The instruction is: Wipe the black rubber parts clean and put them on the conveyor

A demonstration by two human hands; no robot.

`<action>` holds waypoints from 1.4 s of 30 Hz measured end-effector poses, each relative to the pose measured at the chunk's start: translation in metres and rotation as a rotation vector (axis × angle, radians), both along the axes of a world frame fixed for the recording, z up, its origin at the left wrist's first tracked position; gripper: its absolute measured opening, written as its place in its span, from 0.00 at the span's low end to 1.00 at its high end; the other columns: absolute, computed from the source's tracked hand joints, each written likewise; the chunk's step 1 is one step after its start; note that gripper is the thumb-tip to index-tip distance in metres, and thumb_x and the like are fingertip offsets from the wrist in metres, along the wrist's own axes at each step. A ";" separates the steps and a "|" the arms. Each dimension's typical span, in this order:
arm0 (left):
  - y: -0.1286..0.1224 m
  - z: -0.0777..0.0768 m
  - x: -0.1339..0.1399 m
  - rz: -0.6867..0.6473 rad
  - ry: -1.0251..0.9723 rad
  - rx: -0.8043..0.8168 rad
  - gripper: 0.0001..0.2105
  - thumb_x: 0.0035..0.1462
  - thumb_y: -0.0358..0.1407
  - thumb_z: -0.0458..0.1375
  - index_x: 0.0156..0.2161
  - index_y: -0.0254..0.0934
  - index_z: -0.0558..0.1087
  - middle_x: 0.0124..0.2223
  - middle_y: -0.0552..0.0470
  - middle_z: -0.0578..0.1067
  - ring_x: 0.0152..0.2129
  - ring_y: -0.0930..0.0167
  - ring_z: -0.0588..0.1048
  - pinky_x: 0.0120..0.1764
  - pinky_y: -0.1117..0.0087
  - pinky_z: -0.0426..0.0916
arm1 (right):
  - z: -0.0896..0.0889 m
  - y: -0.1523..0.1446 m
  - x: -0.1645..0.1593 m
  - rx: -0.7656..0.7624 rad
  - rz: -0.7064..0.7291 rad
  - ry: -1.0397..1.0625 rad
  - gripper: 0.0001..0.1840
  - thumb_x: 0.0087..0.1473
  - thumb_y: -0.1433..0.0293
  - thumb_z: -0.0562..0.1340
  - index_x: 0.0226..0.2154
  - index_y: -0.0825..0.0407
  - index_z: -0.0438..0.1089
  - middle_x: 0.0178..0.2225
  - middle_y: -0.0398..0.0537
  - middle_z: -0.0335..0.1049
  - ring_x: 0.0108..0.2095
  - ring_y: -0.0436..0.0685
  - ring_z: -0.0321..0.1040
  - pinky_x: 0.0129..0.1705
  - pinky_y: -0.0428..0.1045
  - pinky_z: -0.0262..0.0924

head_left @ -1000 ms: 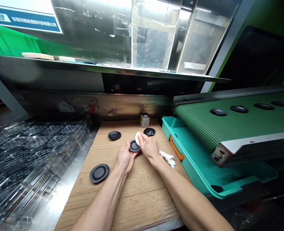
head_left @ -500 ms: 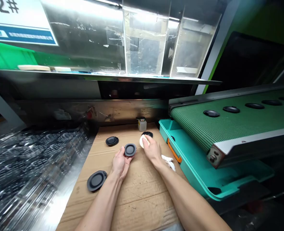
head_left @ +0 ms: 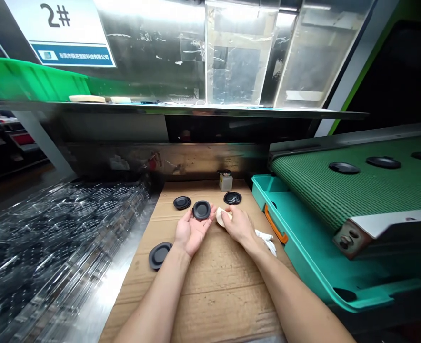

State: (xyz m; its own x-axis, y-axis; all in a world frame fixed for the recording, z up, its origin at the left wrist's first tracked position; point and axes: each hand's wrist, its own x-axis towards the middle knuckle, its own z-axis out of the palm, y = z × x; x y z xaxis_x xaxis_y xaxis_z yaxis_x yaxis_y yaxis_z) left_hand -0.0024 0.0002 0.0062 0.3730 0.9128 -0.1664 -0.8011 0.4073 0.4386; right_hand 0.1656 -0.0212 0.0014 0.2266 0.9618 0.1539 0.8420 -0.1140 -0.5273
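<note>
My left hand (head_left: pixel 193 232) is turned palm up and holds a round black plastic part (head_left: pixel 201 210) with a raised rim on its fingers. Close to its right, my right hand (head_left: pixel 239 224) pinches a cream-white pad (head_left: pixel 220 217), apart from the black part. Another black disc (head_left: pixel 182 203) lies just behind my left hand. A small group of black discs (head_left: pixel 232 198) sits behind my right hand. By my left forearm rests a larger-looking black disc (head_left: pixel 159 256), partly covered by the arm.
Cardboard (head_left: pixel 228 295) covers the work surface. At the back stands a small square bottle (head_left: pixel 225 181). White cloth (head_left: pixel 266 240) lies beside my right wrist. To the right are a teal bin (head_left: pixel 303 247) and a green conveyor (head_left: pixel 314 186) carrying black discs. Clear plastic trays (head_left: pixel 53 247) fill the left.
The view has swung left. My left hand has opened flatter under the black part, its palm now showing. The right hand still pinches the pad near it.
</note>
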 end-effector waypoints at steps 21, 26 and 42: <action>-0.048 0.021 0.036 0.407 0.594 0.657 0.41 0.32 0.17 0.68 0.57 0.39 0.68 0.48 0.46 0.74 0.51 0.63 0.70 0.58 0.68 0.57 | -0.008 0.006 0.009 -0.116 0.102 -0.106 0.19 0.54 0.57 0.57 0.46 0.45 0.71 0.39 0.52 0.76 0.41 0.63 0.72 0.34 0.49 0.56; -0.040 0.013 0.031 0.477 0.948 0.933 0.46 0.39 0.27 0.69 0.64 0.41 0.55 0.51 0.48 0.72 0.49 0.64 0.71 0.55 0.61 0.61 | -0.008 0.007 0.010 -0.161 0.102 -0.144 0.19 0.54 0.58 0.57 0.47 0.45 0.70 0.41 0.51 0.75 0.42 0.63 0.71 0.34 0.49 0.56; -0.037 0.004 0.030 0.523 1.142 1.054 0.47 0.47 0.37 0.67 0.66 0.40 0.45 0.54 0.44 0.71 0.52 0.65 0.69 0.56 0.60 0.62 | -0.011 0.006 0.011 -0.125 0.115 -0.166 0.18 0.52 0.60 0.56 0.44 0.46 0.69 0.38 0.52 0.75 0.39 0.64 0.72 0.32 0.49 0.56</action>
